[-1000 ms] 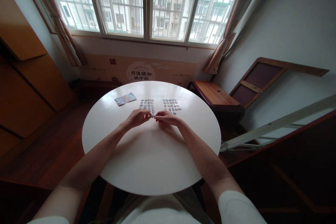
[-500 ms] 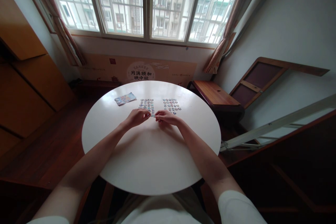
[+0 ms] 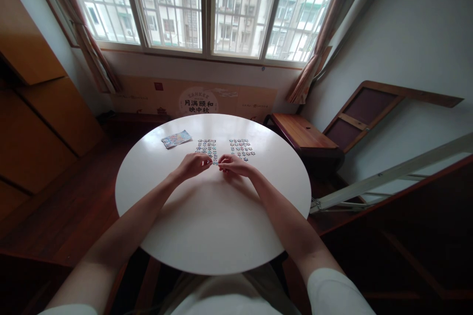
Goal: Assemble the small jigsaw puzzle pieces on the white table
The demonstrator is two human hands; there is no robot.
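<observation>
On the round white table [image 3: 214, 226], jigsaw pieces lie in two groups of rows: a left group [image 3: 207, 143] and a right group [image 3: 241, 145]. My left hand [image 3: 195, 164] is at the near edge of the left group, its fingers pinched at a small jigsaw piece [image 3: 215, 163]. Facing it, my right hand [image 3: 233, 164] pinches at the other side of the same spot, just in front of the right group. The fingertips of both hands are a small gap apart. Parts of the nearest pieces are hidden behind the hands.
A colourful picture sheet [image 3: 176, 139] lies at the table's back left. Beyond the table stands a low wooden bench [image 3: 303, 129] at the right, and a printed cardboard panel [image 3: 229, 96] below the window. A folded metal frame [image 3: 391, 172] leans at the right.
Almost nothing differs. Both hands stay pinched at the same place, with at most a tiny shift of the fingers.
</observation>
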